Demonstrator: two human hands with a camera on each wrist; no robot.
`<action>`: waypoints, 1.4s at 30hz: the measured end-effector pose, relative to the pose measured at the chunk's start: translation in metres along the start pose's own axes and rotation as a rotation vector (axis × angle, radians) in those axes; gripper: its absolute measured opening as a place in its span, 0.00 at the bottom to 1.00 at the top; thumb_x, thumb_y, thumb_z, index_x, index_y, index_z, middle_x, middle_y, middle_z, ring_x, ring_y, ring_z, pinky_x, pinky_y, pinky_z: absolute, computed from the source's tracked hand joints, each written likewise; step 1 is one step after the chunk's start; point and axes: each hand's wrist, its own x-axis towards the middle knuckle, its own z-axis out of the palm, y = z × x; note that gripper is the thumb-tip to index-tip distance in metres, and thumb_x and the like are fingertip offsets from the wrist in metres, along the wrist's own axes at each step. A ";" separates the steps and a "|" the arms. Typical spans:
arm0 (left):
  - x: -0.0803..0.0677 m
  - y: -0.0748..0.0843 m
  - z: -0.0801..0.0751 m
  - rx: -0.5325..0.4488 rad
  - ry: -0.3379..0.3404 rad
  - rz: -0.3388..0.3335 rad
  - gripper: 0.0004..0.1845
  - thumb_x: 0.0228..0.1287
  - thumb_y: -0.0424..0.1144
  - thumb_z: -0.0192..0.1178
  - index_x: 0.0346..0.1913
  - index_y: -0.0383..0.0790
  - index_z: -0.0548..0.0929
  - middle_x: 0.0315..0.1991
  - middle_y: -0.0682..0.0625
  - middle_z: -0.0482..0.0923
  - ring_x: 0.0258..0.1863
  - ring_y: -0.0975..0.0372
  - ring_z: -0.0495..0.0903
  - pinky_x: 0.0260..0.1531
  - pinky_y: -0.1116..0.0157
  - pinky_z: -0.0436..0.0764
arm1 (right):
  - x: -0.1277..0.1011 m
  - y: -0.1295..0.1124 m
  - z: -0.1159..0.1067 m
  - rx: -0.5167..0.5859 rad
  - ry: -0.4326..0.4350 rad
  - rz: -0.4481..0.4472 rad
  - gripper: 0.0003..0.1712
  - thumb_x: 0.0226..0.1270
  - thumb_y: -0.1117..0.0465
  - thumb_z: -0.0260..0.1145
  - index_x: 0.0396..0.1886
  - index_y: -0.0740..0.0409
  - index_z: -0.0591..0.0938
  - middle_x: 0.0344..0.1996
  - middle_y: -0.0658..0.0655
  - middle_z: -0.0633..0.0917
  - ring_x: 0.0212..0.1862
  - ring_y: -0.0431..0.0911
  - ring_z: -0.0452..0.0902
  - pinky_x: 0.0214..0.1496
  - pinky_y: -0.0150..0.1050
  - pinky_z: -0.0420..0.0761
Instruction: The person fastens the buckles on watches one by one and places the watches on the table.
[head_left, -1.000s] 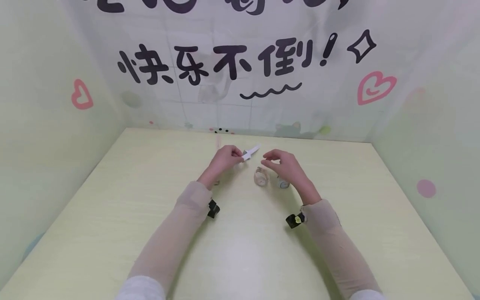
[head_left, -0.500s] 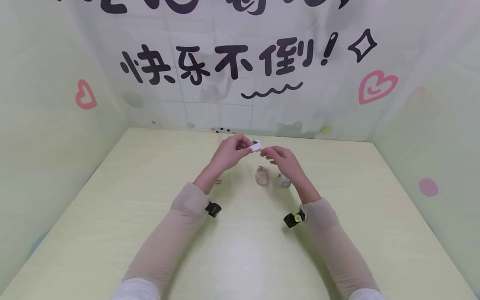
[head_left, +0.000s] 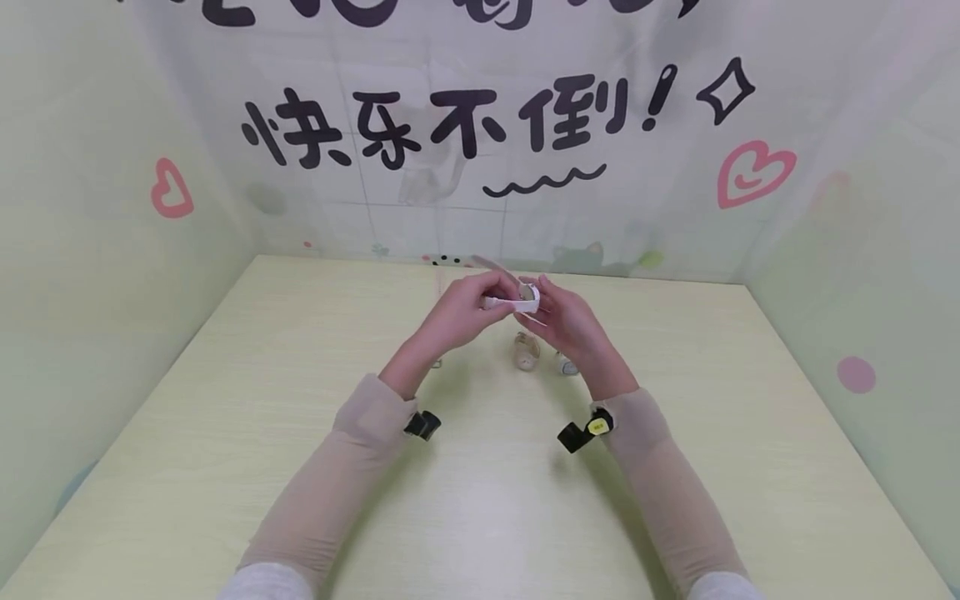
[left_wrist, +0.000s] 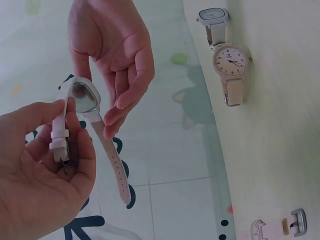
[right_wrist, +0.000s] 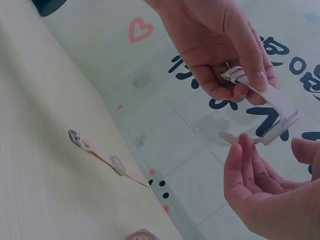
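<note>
My left hand (head_left: 461, 312) pinches the white buckle-side strap of a wristwatch (left_wrist: 84, 97) above the far part of the table. The watch's back faces the left wrist camera, and its other strap (left_wrist: 117, 172), with a row of holes, hangs free at an angle. Beside the watch case is my right hand (head_left: 570, 321), palm turned toward it, fingers fairly straight. In the right wrist view the fingers (right_wrist: 245, 165) come close to the holed strap, with the thumb apart; whether they touch it is unclear.
Below the hands, a round beige watch (left_wrist: 230, 61) and a white watch with a squarish face (left_wrist: 212, 17) stand on the table (head_left: 480, 500). A pink-strapped watch (right_wrist: 95, 150) lies farther left. A printed curtain (head_left: 420, 208) closes off the back.
My left hand has lifted the watch and moved it right, turning it so the holed strap shows. My right hand has come up to the watch, its palm turning toward it.
</note>
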 end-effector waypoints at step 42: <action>0.008 -0.029 -0.012 -0.737 0.309 -0.185 0.14 0.72 0.33 0.59 0.57 0.34 0.76 0.55 0.41 0.83 0.52 0.62 0.84 0.58 0.65 0.82 | -0.001 -0.009 0.012 0.028 0.130 -0.386 0.10 0.70 0.73 0.62 0.45 0.56 0.81 0.34 0.53 0.88 0.37 0.41 0.85 0.47 0.34 0.87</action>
